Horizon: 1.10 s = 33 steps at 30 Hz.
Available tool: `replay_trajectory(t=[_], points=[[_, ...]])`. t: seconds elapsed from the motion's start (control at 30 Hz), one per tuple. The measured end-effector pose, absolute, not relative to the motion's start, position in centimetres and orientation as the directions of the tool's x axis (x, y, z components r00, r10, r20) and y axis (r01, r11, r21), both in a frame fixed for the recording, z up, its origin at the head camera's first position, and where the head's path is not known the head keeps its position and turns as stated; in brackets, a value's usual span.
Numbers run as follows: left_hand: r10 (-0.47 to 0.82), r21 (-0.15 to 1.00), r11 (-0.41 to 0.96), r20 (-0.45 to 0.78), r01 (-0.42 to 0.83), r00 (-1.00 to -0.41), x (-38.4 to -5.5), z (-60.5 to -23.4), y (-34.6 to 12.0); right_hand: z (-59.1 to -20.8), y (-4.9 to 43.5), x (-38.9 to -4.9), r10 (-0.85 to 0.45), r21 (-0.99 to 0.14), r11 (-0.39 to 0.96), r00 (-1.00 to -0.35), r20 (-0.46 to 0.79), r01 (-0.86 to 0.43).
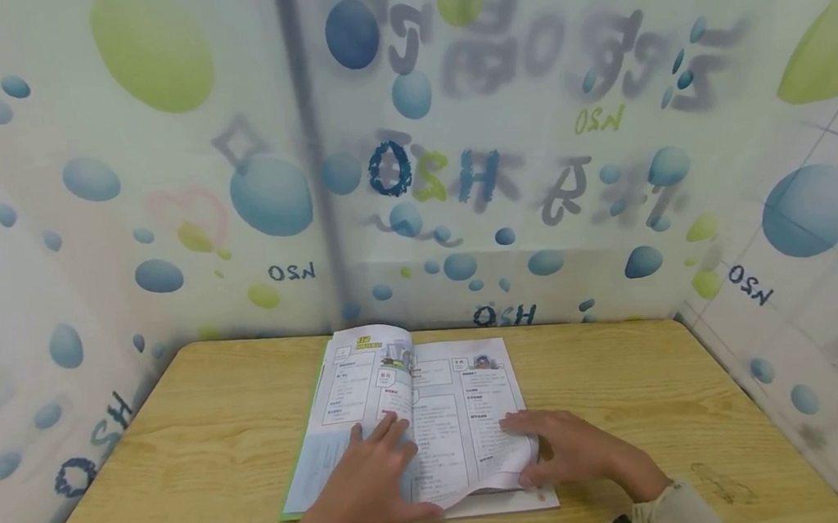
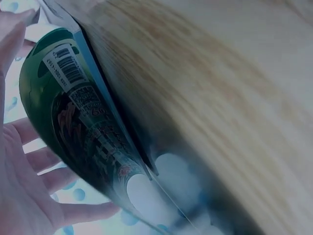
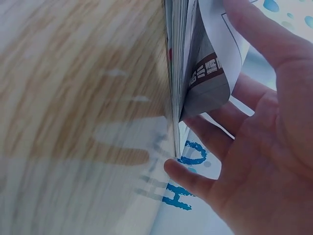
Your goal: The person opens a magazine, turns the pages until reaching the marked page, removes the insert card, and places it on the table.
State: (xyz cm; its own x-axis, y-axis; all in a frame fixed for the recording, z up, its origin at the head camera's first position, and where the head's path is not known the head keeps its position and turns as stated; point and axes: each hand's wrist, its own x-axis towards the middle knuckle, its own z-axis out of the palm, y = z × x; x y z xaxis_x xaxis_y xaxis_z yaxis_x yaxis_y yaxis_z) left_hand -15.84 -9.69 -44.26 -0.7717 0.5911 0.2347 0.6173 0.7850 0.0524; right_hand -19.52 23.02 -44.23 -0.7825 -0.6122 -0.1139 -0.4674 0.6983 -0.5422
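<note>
An open book (image 1: 436,432) with printed pages lies on the table. My left hand (image 1: 369,475) rests on its left page with fingers spread and the thumb reaching past the spine over the lower right page. At the right side, my right hand (image 1: 577,450) pinches the lower corner of a page (image 1: 504,462), which curls up off the pages beneath. In the right wrist view the lifted page (image 3: 215,73) bends between the thumb and fingers. The left wrist view catches the book's green back cover (image 2: 36,93) with a barcode, beside the spread left fingers.
The wooden table (image 1: 182,444) carries the book near its middle. A pale curtain-like sheet (image 1: 569,200) printed with blue and green drops and mirrored lettering stands behind and along the sides. Faint dark marks (image 1: 720,484) show on the table at the right.
</note>
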Motion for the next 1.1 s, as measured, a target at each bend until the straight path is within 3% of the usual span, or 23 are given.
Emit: replay_trajectory(t=[0.53, 1.1], points=[[0.593, -0.018, 0.796, 0.229, 0.605, -0.772, -15.68, -44.34, -9.06, -44.22, 22.84, -19.82, -0.587, -0.538, 0.700, -0.808, -0.058, -0.470], [0.599, -0.011, 0.788, 0.249, 0.616, -0.761, -15.79, -43.88, -9.57, -43.71, 22.96, -19.71, -0.572, -0.564, 0.671, -0.820, 0.018, -0.481]])
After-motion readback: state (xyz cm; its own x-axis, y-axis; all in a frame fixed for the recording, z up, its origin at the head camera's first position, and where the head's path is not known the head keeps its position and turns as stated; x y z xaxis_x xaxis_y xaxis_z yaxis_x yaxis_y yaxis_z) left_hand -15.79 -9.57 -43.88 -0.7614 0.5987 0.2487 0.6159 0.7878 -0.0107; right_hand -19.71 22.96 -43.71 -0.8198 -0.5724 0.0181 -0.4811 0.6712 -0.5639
